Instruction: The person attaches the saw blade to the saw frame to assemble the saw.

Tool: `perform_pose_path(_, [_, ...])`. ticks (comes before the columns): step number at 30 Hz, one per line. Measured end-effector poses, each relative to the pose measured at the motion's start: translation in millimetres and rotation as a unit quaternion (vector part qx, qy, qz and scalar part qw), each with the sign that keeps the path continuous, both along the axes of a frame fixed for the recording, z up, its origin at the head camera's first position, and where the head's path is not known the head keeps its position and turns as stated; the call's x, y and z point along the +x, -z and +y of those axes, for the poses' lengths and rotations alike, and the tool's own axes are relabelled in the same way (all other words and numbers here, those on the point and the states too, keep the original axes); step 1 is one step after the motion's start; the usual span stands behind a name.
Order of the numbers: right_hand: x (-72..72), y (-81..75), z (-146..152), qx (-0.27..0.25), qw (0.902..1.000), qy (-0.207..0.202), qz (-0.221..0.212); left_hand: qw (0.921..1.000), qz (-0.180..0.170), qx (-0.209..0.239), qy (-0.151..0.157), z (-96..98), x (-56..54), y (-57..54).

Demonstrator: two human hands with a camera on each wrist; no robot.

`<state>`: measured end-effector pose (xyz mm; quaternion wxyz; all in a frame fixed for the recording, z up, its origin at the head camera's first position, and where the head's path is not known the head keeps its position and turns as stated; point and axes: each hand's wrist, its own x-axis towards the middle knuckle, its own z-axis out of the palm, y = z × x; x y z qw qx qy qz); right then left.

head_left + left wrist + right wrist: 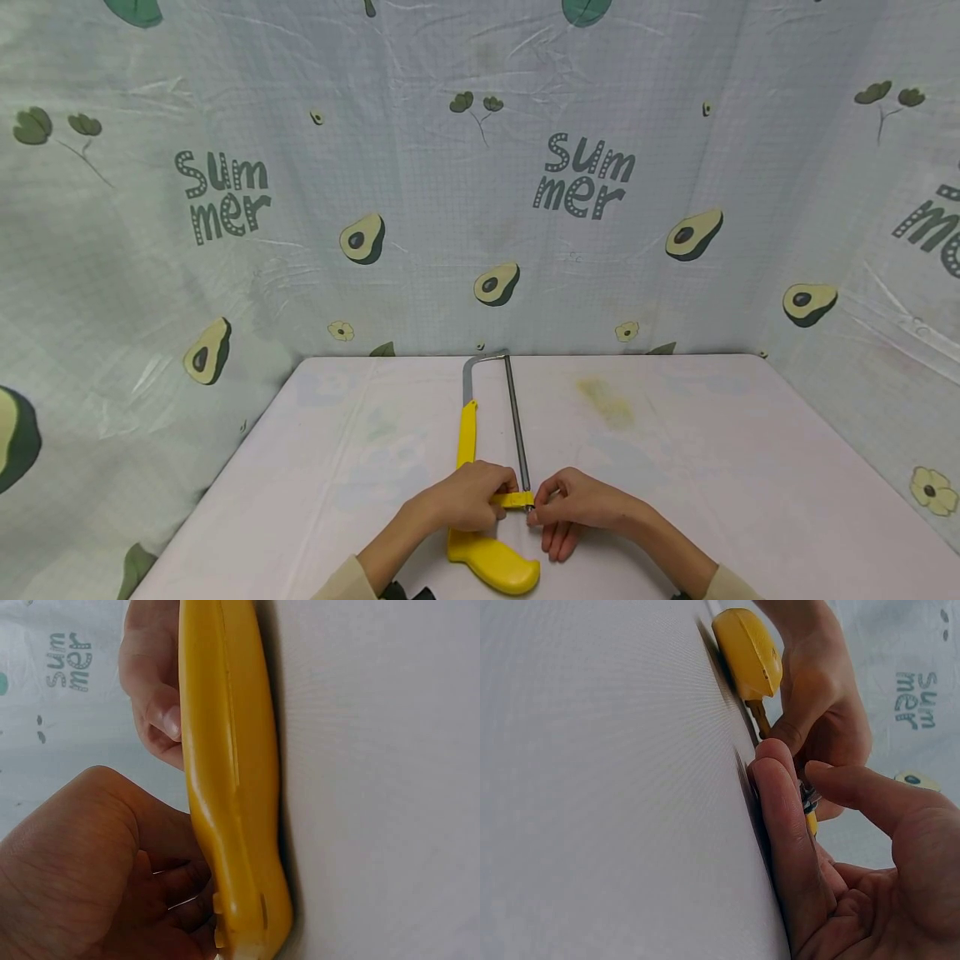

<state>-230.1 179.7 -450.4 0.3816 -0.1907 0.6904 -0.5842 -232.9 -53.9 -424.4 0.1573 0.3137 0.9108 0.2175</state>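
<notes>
A hacksaw with a yellow handle (498, 567) lies on the table, its grey metal bow pointing away from me. My left hand (471, 498) grips the yellow frame, its fingertips at the short yellow crosspiece (513, 500). From there the dark grey blade (517, 425) runs to the bow's far end. At the blade's near end, my right hand (581, 508) pinches a small metal fitting (808, 796) between thumb and index finger. The other right fingers extend low by the table. In the left wrist view the handle (232, 750) partly hides the right hand (150, 682).
The white table covering (712, 450) has a yellowish stain (606, 402) right of the saw. A hanging sheet (420, 183) printed with avocados and lettering encloses the back and sides. The saw's bow reaches nearly to the table's far edge.
</notes>
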Motion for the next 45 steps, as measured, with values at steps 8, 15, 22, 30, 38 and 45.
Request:
perform_pose_path(8, [0.1, -0.9, -0.1, -0.002, 1.0, -0.003, 0.0, 1.0, 0.0, 0.001, 0.001, -0.5, 0.4, -0.4])
perform_pose_path(15, [0.5, -2.0, -0.2, 0.0, 1.0, 0.0, -0.001, 1.0, 0.0, -0.002, 0.001, -0.2, 0.3, -0.7])
perform_pose_path(22, [0.2, -1.6, 0.3, -0.005, 1.0, -0.004, 0.0, 1.0, 0.003, -0.003, 0.0, 0.5, 0.6, -0.2])
perform_pose_path(30, [0.9, -1.4, 1.5, -0.009, 0.9999, -0.008, 0.001, 1.0, 0.006, -0.004, -0.001, 1.2, 0.2, 1.3])
perform_pose_path(38, [-0.8, -0.3, 2.0, -0.015, 0.9998, -0.012, 0.003, 1.0, 0.004, 0.0, -0.001, 0.3, -0.6, 1.5])
perform_pose_path(45, [-1.9, 0.3, 1.7, -0.009, 0.9999, -0.007, -0.001, 1.0, 0.003, 0.0, 0.001, -0.5, -2.0, 1.8])
